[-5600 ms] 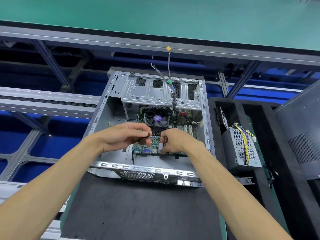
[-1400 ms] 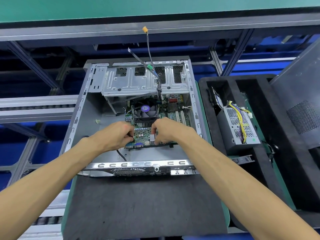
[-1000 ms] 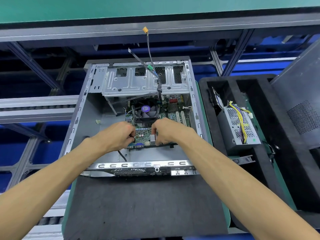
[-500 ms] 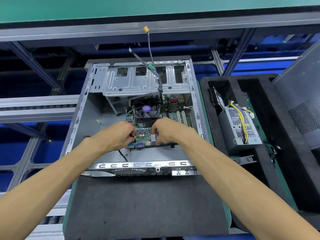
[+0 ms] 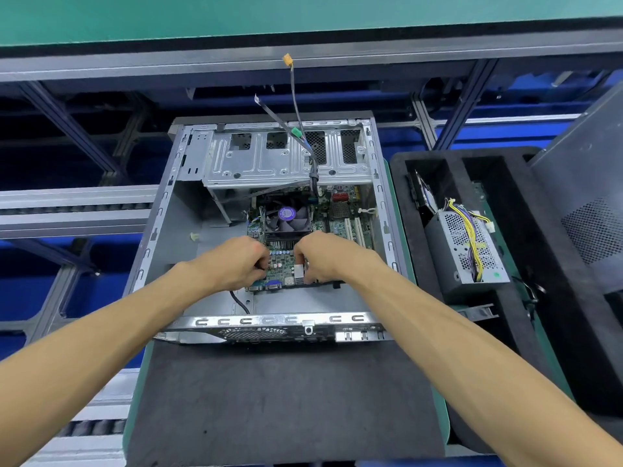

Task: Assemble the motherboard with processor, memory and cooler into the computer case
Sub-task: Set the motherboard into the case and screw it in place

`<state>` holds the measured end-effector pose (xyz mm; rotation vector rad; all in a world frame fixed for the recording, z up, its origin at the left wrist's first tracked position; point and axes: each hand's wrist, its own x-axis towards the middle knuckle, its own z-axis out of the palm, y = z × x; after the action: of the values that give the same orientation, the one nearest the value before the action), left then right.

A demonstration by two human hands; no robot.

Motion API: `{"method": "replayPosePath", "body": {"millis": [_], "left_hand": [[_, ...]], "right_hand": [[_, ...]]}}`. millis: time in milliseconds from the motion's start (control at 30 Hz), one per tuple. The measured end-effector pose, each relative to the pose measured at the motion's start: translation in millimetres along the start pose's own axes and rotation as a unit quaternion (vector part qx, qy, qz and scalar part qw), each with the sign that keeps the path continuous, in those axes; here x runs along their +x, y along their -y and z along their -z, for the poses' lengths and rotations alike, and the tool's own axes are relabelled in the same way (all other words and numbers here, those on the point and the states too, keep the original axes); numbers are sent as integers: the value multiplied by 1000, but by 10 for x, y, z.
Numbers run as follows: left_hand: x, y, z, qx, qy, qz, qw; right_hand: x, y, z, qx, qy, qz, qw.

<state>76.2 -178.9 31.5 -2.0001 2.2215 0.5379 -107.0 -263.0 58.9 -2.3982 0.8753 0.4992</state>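
Inside the computer case (image 5: 161, 230), left hand (image 5: 232, 264) and right hand (image 5: 323, 257) have fingers clamped on the motherboard (image 5: 283, 271).

A bare silver-grey computer case (image 5: 269, 163) lies on a charcoal-black foam mat (image 5: 286, 399) edged in green. Inside it, a green motherboard (image 5: 281, 267) carries a black cooler (image 5: 286, 219) with a purple label at its hub, a red connector and a blue port on the board's near edge. Grey cables (image 5: 303, 136) rise from the case, one tipped with an orange plug, another with a green one. To the right, a black foam tray (image 5: 526, 298) holds a grey perforated power supply (image 5: 467, 251) trailing yellow, purple and black wires. A dark grey side panel (image 5: 586, 197) shows a dotted vent pattern. A teal-green surface (image 5: 303, 15) runs across the top, with blue below.
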Motion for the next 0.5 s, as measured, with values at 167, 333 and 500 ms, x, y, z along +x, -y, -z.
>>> {"method": "replayPosePath", "body": {"millis": [167,333,500], "left_hand": [[31,7,-4,1,30,1,1000],[41,-22,-7,36,52,-7,998],[53,-31,-34,59,44,-12,997]], "right_hand": [[14,25,-28,-33,0,7,999],[4,44,-25,-42,7,4,999],[-11,36,-9,-53,11,8,999]]}}
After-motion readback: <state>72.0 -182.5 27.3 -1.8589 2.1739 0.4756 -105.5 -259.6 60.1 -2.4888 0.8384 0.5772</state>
